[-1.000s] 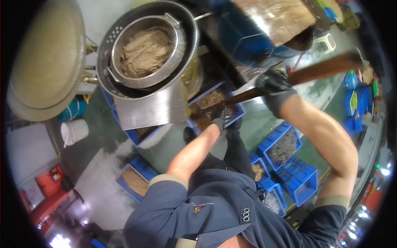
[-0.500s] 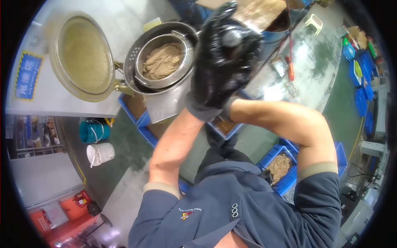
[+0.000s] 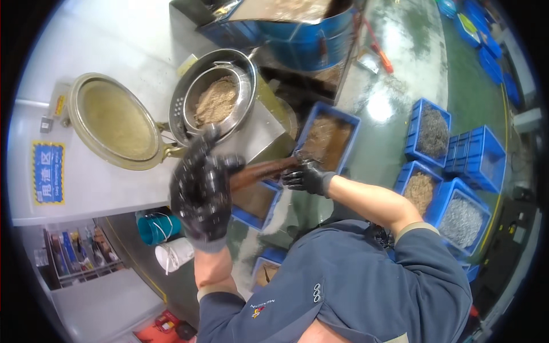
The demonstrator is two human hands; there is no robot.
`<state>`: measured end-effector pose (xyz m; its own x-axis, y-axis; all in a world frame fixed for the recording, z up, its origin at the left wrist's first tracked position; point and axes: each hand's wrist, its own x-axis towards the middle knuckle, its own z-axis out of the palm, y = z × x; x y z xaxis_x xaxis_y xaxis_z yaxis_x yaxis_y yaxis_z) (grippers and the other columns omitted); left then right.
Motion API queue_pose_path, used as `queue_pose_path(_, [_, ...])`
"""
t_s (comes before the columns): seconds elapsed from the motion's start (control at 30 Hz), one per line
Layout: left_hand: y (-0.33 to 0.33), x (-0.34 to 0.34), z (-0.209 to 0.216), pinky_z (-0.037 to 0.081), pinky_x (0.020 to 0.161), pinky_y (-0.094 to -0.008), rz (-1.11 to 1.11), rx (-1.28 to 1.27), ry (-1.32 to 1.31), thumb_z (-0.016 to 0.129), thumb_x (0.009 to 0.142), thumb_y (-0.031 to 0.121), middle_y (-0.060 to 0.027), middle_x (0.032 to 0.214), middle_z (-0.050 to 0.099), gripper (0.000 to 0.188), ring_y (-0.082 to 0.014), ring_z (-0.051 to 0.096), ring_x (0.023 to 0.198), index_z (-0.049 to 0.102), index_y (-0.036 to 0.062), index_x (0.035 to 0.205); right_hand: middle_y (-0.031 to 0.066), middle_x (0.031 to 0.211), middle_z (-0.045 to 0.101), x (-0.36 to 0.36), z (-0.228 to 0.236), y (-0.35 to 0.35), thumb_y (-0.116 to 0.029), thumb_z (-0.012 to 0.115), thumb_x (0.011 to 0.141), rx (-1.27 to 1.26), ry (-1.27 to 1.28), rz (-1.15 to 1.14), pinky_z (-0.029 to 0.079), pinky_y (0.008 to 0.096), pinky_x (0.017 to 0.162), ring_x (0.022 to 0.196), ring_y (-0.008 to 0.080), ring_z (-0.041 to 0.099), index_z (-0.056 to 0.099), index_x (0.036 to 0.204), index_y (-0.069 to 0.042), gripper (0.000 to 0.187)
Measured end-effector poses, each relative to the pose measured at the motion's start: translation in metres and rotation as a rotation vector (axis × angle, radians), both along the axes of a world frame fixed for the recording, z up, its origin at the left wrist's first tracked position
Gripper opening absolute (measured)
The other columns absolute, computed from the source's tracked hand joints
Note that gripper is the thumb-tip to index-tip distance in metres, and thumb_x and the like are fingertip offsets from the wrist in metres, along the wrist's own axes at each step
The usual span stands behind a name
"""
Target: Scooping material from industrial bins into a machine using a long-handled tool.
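My right hand (image 3: 314, 178), in a black glove, is closed around one end of a long brown bar (image 3: 260, 173). The bar runs left to my left hand (image 3: 200, 197), also black-gloved and smeared by motion. Its index finger and thumb are stretched apart; whether the palm touches the bar is hidden. Just beyond the left hand stands a round metal drum machine (image 3: 178, 108) with its lid (image 3: 117, 123) swung back to the left. Inside sits a steel basket (image 3: 245, 97) holding brown grainy material (image 3: 217, 102).
Beyond my right hand lies a blue crate (image 3: 353, 128) with brown residue. Several blue crates (image 3: 410, 150) with grainy or shredded contents stand at right. A blue barrel (image 3: 309, 48) is at the back. Teal (image 3: 150, 230) and white (image 3: 173, 255) buckets stand at lower left.
My hands have come down from close in front of the view and moved apart, the left one leftward. The brown bar now shows between them. The view has shifted, revealing more crates at right.
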<state>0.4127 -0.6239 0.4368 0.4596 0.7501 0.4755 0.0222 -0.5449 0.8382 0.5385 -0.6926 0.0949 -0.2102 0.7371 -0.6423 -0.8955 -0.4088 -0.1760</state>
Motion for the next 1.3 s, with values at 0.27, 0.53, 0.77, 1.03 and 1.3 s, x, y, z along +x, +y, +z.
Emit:
queue_pose_path(0.27, [-0.036,-0.208,-0.015,0.056,0.072,-0.03,-0.066,-0.553,0.318,0.056,0.096,0.005,-0.0197,0.105,0.067,0.026,-0.0214,0.069,0.085,0.058,-0.0103,0.117,0.0075,0.102,0.067,-0.181,-0.048,0.056,-0.052,0.053,0.093,-0.496,-0.056,-0.274,0.053,0.0351,0.073,0.087,0.023,0.064,0.061,0.107,-0.017,0.039])
queue_pose_path(0.53, [-0.029,-0.282,-0.054,0.053,0.064,-0.0271,0.016,-0.992,0.333,0.053,0.099,0.024,-0.0154,0.083,0.069,0.037,-0.0174,0.064,0.058,0.061,-0.0101,0.111,0.0055,0.081,0.065,-0.241,-0.112,0.057,-0.05,0.049,0.093,-0.519,0.009,-0.232,0.05,0.0416,0.067,0.075,0.0247,0.062,0.059,0.097,-0.016,0.035])
queue_pose_path(0.77, [-0.026,-0.25,-0.07,0.058,0.067,-0.0311,-0.01,-0.894,0.323,0.051,0.099,0.013,-0.0177,0.102,0.067,0.028,-0.0214,0.069,0.083,0.06,-0.0082,0.116,0.0073,0.075,0.062,-0.199,-0.058,0.068,-0.043,0.049,0.095,-0.586,-0.243,-0.292,0.05,0.0427,0.061,0.066,0.026,0.061,0.056,0.092,-0.014,0.03])
queue_pose_path(1.03, [-0.031,-0.176,-0.106,0.057,0.068,-0.0309,-0.091,-1.006,0.325,0.051,0.099,0.01,-0.0158,0.1,0.068,0.026,-0.0183,0.067,0.079,0.059,-0.0062,0.119,0.0082,0.065,0.054,-0.12,-0.131,0.067,-0.027,0.048,0.096,-0.309,-0.118,-0.45,0.05,0.0381,0.052,0.054,0.0237,0.055,0.053,0.084,-0.01,0.022])
queue_pose_path(1.3, [-0.007,-0.105,-0.085,0.058,0.066,-0.0308,-0.182,-0.974,0.223,0.05,0.101,0.017,-0.0153,0.111,0.065,0.029,-0.0199,0.067,0.082,0.056,-0.0036,0.121,0.0095,0.067,0.057,-0.041,-0.099,0.086,-0.022,0.046,0.096,-0.406,-0.18,-0.433,0.053,0.0388,0.058,0.056,0.0244,0.058,0.056,0.089,-0.009,0.018])
